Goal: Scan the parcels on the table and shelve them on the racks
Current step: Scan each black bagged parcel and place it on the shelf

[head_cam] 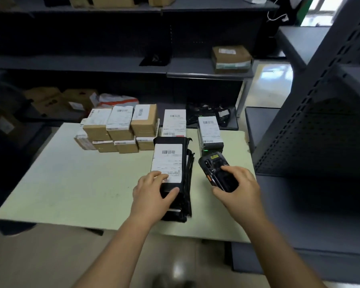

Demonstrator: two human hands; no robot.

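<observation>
Stacked cardboard boxes stand to the left of and beyond the black parcel, each with a white label on top, not yet shelved.

The left hand grips the near end of the black parcel: fingers lie on the near edge of its shipping label, and the thumb presses the end face. The parcel lies flat on the table, label up, on top of further black wrapped items. Its barcode is uncovered, towards the parcel's far end.

Just right of the black parcel, the right hand is closed round the handheld scanner, thumb on its face. The scanner's far end shows a green light and points away from the person, not at the barcode.

Step in hand, as judged: scanning the black parcel. Procedure:
- Keep the left fingers clear of the barcode.
- Hold the parcel flat so the label does not wrinkle.
- Turn the scanner's far end left, onto the barcode.

The dark rack stands well to the right of the black parcel.
</observation>
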